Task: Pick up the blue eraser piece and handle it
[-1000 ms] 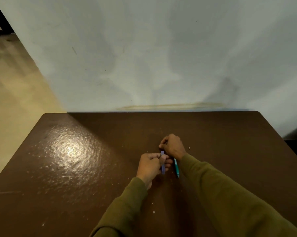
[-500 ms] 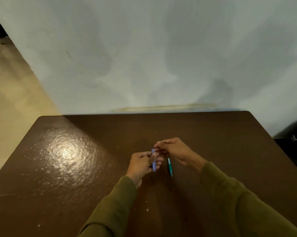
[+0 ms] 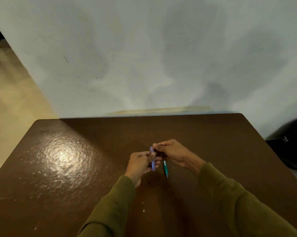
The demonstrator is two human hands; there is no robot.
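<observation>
While its fingers curl round the lower half of a purple pen, the left hand holds it nearly upright above the brown table. Right hand, coming in from 3 o'clock, pinches the pen's top end with thumb and fingertips. Just at 4 o'clock of the purple pen a green pen lies flat on the table, partly under the right wrist
</observation>
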